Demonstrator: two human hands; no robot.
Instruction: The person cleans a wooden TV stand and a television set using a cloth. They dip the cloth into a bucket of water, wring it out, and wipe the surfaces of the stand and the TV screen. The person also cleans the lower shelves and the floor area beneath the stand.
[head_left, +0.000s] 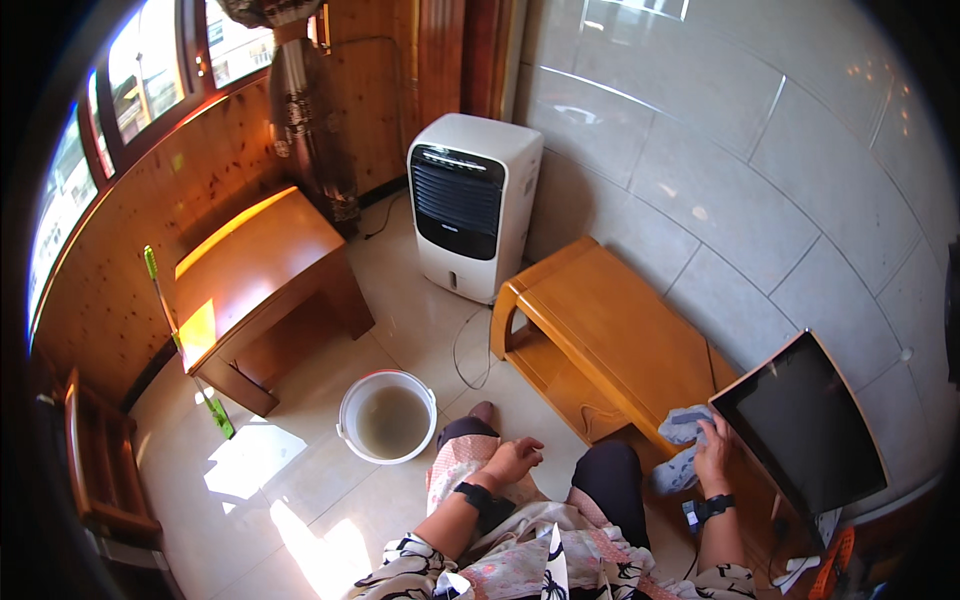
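My right hand (712, 450) grips a grey-blue patterned cloth (679, 450) beside the left edge of a dark flat monitor (806, 427). The cloth hangs over the front edge of a long wooden TV cabinet (622, 322). Above my lap, near the knee, is my left hand (517, 459), its fingers loosely curled; whether anything lies within them does not show. A white bucket (343, 420) of murky water stands on the tiled floor, left of my legs. Both wrists wear black bands.
A white air cooler (472, 210) stands against the tiled wall, its cable on the floor. At the left are a wooden table (262, 262), a green-handled mop (161, 300) leaning on it, and a wooden chair (105, 465). An orange object (832, 566) lies near the monitor.
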